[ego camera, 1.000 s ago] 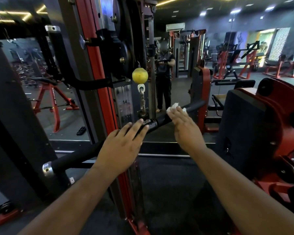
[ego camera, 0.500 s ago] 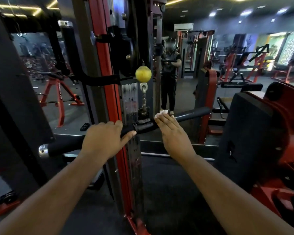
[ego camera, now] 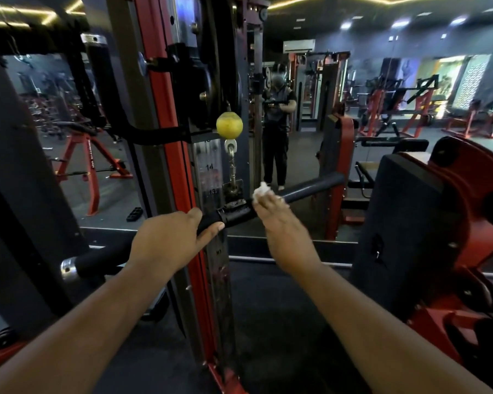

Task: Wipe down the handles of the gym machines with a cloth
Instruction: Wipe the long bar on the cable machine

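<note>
In the head view, a dim gym stretches behind a large wall mirror [ego camera: 310,115], with red-framed machines in rows under ceiling strip lights and a dark rubber floor below. Directly ahead stands a red and black steel cable-machine upright [ego camera: 165,137], its numbered weight stack beside it, and a yellow rubber stopper ball [ego camera: 229,125] hanging on the cable above a metal swivel link.

The long black rubber-gripped pull bar [ego camera: 310,187] hangs from that link and runs across in front of the person, its long axis slanting from a chrome end cap at lower left up to its far end at upper right. The left hand [ego camera: 168,241] is on the bar left of the centre clamp, fingers curled over the grip, steadying it. The right hand [ego camera: 279,220] is on the bar just right of the clamp, fingers bent down and pressing a small crumpled white cloth [ego camera: 263,191] onto the grip.

The right half of the bar extends bare beyond the cloth, away from the right hand, so that hand looks best placed to slide outward along the axis. The grip surface appears matte, dark and lightly textured.
</note>
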`<state>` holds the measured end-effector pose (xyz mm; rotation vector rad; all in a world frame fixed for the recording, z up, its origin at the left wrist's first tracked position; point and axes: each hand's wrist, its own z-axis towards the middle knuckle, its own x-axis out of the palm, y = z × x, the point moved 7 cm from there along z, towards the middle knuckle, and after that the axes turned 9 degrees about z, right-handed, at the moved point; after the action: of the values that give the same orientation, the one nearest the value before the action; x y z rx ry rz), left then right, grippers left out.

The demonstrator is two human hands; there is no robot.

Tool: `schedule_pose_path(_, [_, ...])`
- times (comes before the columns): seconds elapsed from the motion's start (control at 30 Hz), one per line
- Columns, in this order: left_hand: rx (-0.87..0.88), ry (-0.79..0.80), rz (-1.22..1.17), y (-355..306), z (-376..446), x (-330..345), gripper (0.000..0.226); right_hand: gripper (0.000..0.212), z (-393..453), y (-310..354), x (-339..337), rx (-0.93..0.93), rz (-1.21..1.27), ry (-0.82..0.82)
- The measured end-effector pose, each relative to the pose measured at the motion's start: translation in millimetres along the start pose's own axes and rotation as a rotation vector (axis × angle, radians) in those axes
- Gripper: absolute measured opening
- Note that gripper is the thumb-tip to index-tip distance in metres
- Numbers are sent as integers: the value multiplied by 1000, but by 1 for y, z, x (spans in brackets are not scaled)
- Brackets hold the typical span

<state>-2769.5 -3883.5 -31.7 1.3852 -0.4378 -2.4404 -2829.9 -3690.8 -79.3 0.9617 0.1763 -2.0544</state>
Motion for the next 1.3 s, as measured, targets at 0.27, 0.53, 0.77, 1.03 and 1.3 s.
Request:
schedule_pose_path(0.27, [-13, 7, -26, 1, -2, 0, 61, 70, 9, -84, -45, 89, -204, -9])
schedule_pose_path(0.53, [-15, 14, -47, -1, 0, 0, 60, 65, 14, -50, -36, 213, -54, -50])
schedule_pose_path(0.77, [-3, 34, -38, -1, 0, 1, 65, 70, 7, -21, -9, -99, -117, 107])
schedule_pose_path(1.03, [0, 19, -61, -1, -2, -1, 64, 60, 18, -104, -55, 321, -60, -85])
schedule_pose_path(1.3, [-4, -1, -43, -3, -3, -5, 59, 65, 5, 20, 2, 20, 145, 37])
